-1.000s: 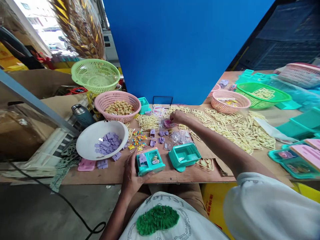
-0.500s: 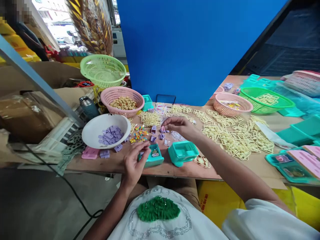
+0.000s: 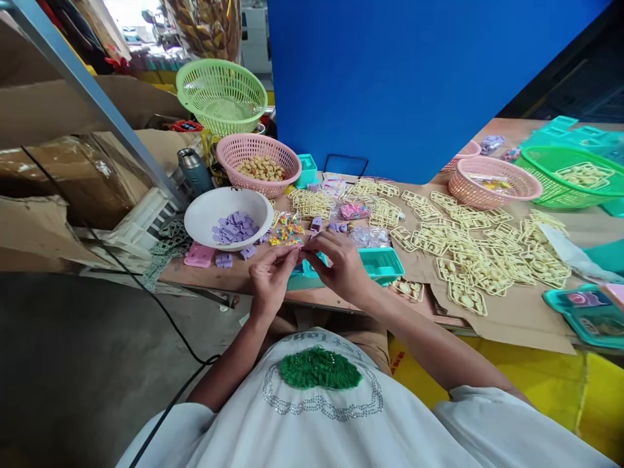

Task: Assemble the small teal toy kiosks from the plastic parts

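At the near edge of the bench (image 3: 234,278), the left hand (image 3: 270,276) and the right hand (image 3: 341,266) meet fingertip to fingertip, both pinched shut on a small purple piece (image 3: 303,247) held just above a teal tray (image 3: 303,275). A second teal tray (image 3: 385,263) lies just right of the right hand. Toward the left edge, a white bowl (image 3: 205,209) holds more purple pieces, with a pink basket (image 3: 241,149) of tan pieces behind it. Colourful small bits (image 3: 287,233) lie between the bowl and the hands. Pale yellow frames (image 3: 468,250) spread across the right half of the bench.
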`<action>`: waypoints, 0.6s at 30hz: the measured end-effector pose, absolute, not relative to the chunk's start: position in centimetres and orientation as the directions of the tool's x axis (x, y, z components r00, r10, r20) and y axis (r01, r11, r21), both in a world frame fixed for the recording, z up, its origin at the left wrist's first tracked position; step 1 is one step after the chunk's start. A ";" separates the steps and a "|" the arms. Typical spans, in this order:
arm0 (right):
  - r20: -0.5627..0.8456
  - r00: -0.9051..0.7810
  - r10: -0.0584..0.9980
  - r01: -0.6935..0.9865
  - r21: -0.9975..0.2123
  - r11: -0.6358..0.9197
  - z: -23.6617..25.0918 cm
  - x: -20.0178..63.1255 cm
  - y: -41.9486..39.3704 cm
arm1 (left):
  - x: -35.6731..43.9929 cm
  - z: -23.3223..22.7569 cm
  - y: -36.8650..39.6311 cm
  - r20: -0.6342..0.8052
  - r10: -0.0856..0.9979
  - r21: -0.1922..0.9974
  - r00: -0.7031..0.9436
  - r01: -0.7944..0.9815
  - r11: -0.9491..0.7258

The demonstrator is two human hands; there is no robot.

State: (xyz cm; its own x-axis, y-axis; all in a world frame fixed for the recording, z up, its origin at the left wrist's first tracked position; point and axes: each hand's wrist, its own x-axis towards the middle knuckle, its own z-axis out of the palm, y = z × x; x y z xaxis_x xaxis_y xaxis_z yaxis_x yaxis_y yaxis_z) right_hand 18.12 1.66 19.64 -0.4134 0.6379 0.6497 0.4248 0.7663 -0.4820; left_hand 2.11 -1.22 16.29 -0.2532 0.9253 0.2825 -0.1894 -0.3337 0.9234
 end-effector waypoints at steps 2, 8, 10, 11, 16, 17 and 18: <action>0.646 -0.412 0.642 0.452 -0.466 0.760 19.4 17.8 1.6 | 1.8 16.0 -1.4 0.295 0.923 0.922 -0.248 -0.179 -0.343; 0.580 -0.432 0.691 0.505 -0.480 0.717 19.4 17.0 1.9 | 1.3 15.3 -1.9 0.267 0.929 0.937 -0.256 -0.157 -0.312; 0.566 -0.439 0.698 0.509 -0.484 0.712 19.4 16.8 2.1 | 0.8 14.8 -2.0 0.288 0.936 0.938 -0.204 -0.135 -0.318; 0.560 -0.437 0.704 0.505 -0.494 0.707 19.4 16.8 2.2 | 0.4 14.4 -2.0 0.313 0.934 0.937 -0.173 -0.104 -0.333; 0.426 -0.418 0.802 0.446 -0.673 0.590 19.0 17.6 2.8 | -1.6 10.5 -0.9 0.410 0.911 0.878 -0.036 0.288 -0.384; 0.370 -0.420 0.829 0.437 -0.718 0.542 19.0 17.9 2.8 | -1.8 9.5 -0.6 0.385 0.923 0.869 0.004 0.334 -0.364; 0.312 -0.424 0.850 0.433 -0.755 0.493 19.0 18.2 2.8 | -1.9 8.7 -0.3 0.356 0.934 0.866 0.040 0.361 -0.346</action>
